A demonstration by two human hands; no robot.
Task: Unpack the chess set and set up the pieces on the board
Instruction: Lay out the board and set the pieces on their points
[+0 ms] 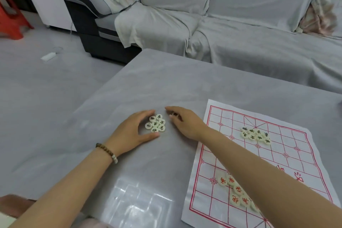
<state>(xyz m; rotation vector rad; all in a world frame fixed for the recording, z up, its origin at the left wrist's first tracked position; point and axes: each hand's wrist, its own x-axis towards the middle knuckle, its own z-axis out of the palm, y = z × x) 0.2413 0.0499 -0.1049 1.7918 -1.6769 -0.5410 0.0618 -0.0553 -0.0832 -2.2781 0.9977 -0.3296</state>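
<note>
Cream black-lettered pieces (pixel 155 125) are lying off the paper board (pixel 288 146) at its ten o'clock, your left hand (pixel 133 131) is corralling them with relaxed fingers, I cannot tell what your right hand (pixel 183 122) is gripping, and a red-lettered heap (pixel 234 189) and a second black-lettered heap (pixel 256 135) are waiting unsorted on the board, so set-up is barely starting.

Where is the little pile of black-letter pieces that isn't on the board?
In the head view the pile sits on the grey table, left of the board, with the left hand curved around it and the right hand beside it.
</note>
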